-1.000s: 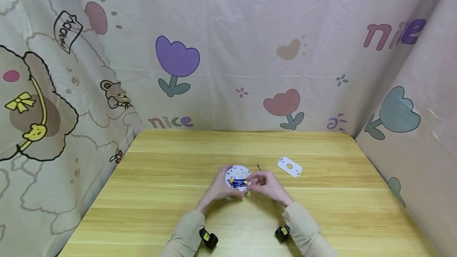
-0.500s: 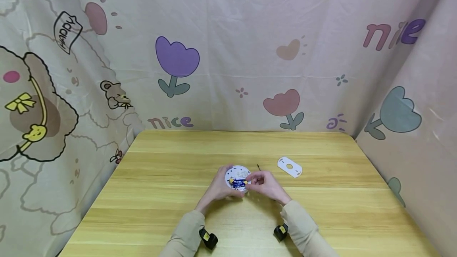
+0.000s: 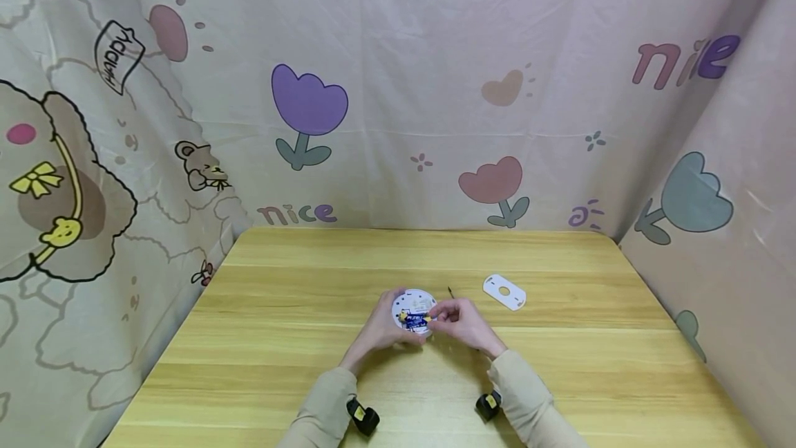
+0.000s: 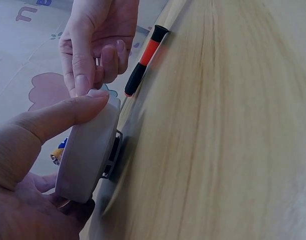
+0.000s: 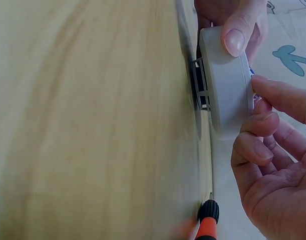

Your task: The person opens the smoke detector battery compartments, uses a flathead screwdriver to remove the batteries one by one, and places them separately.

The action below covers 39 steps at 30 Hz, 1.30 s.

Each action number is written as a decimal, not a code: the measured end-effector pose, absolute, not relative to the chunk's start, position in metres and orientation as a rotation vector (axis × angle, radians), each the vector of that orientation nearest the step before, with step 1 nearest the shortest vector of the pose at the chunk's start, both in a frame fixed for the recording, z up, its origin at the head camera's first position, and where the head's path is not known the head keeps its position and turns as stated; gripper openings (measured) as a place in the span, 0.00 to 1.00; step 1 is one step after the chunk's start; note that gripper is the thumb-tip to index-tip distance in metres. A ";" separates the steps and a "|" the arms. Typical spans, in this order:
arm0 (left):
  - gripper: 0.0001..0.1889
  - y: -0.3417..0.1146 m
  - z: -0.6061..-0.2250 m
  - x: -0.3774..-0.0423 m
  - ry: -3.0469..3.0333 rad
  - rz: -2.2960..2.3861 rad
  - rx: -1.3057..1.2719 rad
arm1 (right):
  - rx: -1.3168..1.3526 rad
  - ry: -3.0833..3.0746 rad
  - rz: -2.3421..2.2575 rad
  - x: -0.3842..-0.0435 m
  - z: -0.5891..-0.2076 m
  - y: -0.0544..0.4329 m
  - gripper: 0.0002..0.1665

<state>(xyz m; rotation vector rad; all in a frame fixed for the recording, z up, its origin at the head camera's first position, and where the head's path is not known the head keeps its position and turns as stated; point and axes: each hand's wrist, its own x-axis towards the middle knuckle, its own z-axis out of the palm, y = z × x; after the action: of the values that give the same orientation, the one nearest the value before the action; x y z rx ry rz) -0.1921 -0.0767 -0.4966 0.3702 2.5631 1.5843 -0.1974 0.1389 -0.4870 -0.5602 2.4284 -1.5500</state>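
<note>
My left hand (image 3: pixel 381 325) grips a round white device (image 3: pixel 405 298), like a smoke alarm, by its rim. Blue and yellow batteries (image 3: pixel 413 319) lie across its upturned face. At their right end, the thumb and index finger of my right hand (image 3: pixel 463 325) pinch a battery; the fingertips partly cover it. In the left wrist view, the device's smooth side (image 4: pixel 87 150) hides most of the batteries, and one yellow battery end (image 4: pixel 57 153) shows beyond it. The right wrist view has the left thumb pressed on the casing (image 5: pixel 225 90). A dark bracket (image 5: pixel 201 84) sticks out underneath.
An orange and black screwdriver (image 4: pixel 146 61) lies on the wooden table beyond the device, mostly hidden by the right hand in the head view. To its right lies a white oblong plate (image 3: pixel 496 287) with a round hole. Printed curtains (image 3: pixel 398 88) hang around the table.
My right hand has shifted slightly left over the battery's end, its wrist moving a little inward. The left hand and the device have stayed in place.
</note>
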 end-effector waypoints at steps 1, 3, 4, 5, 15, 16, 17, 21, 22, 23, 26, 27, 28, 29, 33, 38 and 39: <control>0.59 -0.077 -0.497 -0.192 2.564 1.583 0.370 | -0.556 2.426 -1.552 -0.197 -0.487 0.139 0.13; 0.59 -0.077 -0.497 -0.192 2.565 1.577 0.371 | -0.557 2.429 -1.554 -0.197 -0.487 0.139 0.13; 0.59 -0.077 -0.497 -0.192 2.567 1.574 0.372 | -0.559 2.429 -1.555 -0.197 -0.488 0.139 0.13; 0.59 -0.077 -0.497 -0.192 2.567 1.572 0.373 | -0.562 2.432 -1.556 -0.197 -0.488 0.139 0.13; 0.59 -0.077 -0.496 -0.192 2.564 1.576 0.365 | -0.553 2.350 -1.646 -0.193 -0.488 0.142 0.15; 0.59 -0.077 -0.496 -0.192 2.563 1.577 0.363 | -0.546 2.337 -1.664 -0.193 -0.489 0.142 0.15; 0.59 -0.077 -0.496 -0.192 2.563 1.579 0.361 | -0.536 2.320 -1.684 -0.193 -0.489 0.143 0.15; 0.59 -0.077 -0.495 -0.192 2.560 1.584 0.353 | -0.503 2.287 -1.749 -0.193 -0.489 0.143 0.15; 0.59 -0.077 -0.495 -0.192 2.561 1.583 0.351 | -0.497 2.279 -1.764 -0.192 -0.489 0.144 0.15; 0.59 -0.077 -0.495 -0.191 2.560 1.582 0.348 | -0.497 2.272 -1.777 -0.192 -0.489 0.144 0.15; 0.59 -0.076 -0.496 -0.191 2.561 1.580 0.340 | -0.501 2.242 -1.819 -0.192 -0.488 0.145 0.16; 0.59 -0.076 -0.495 -0.191 2.563 1.578 0.338 | -0.493 2.228 -1.832 -0.191 -0.488 0.145 0.16; 0.59 -0.076 -0.496 -0.191 2.564 1.578 0.338 | -0.493 2.212 -1.846 -0.191 -0.488 0.145 0.17; 0.59 -0.076 -0.496 -0.191 2.564 1.579 0.338 | -0.491 2.192 -1.862 -0.191 -0.488 0.145 0.17; 0.58 -0.076 -0.496 -0.192 2.567 1.579 0.345 | -0.468 2.123 -1.921 -0.191 -0.489 0.146 0.18; 0.58 -0.076 -0.495 -0.191 2.564 1.578 0.345 | -0.464 2.065 -1.988 -0.191 -0.489 0.150 0.20; 0.59 -0.076 -0.495 -0.191 2.562 1.578 0.343 | -0.469 2.052 -2.003 -0.191 -0.490 0.151 0.21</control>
<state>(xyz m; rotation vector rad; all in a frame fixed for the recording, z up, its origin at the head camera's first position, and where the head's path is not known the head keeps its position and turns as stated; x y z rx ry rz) -0.1914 -0.0761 -0.4954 0.3434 2.5619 1.5783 -0.1914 0.1513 -0.4898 -0.4689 2.0521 -2.0029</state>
